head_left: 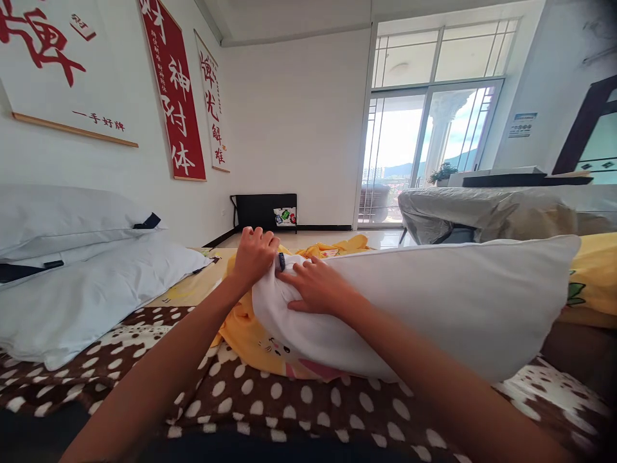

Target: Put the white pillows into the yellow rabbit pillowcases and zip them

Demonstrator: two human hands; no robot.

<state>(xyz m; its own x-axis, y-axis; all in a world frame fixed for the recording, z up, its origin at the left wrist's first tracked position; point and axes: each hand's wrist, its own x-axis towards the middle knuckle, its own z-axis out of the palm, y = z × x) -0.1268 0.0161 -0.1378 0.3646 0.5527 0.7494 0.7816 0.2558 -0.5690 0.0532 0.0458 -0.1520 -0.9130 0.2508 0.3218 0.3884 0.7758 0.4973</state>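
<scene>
A white pillow (434, 302) lies before me, its left end inside a bunched yellow pillowcase (241, 328) printed with a cartoon face. My left hand (258, 254) is closed on the pillowcase's edge at the pillow's upper left corner; its fingertips are hidden behind the cloth. On the pillow's left part rests my right hand (321, 286), fingers spread and thumb apart, pressing on the white fabric. A small dark tag (282, 262) shows between the two hands.
White pillows (96, 289) are stacked at left on a brown blanket with white dots (270, 411). Yellow cloth (595, 270) lies at right. Behind stand a plastic-covered table (443, 202) and a black folded item (255, 209) against the wall.
</scene>
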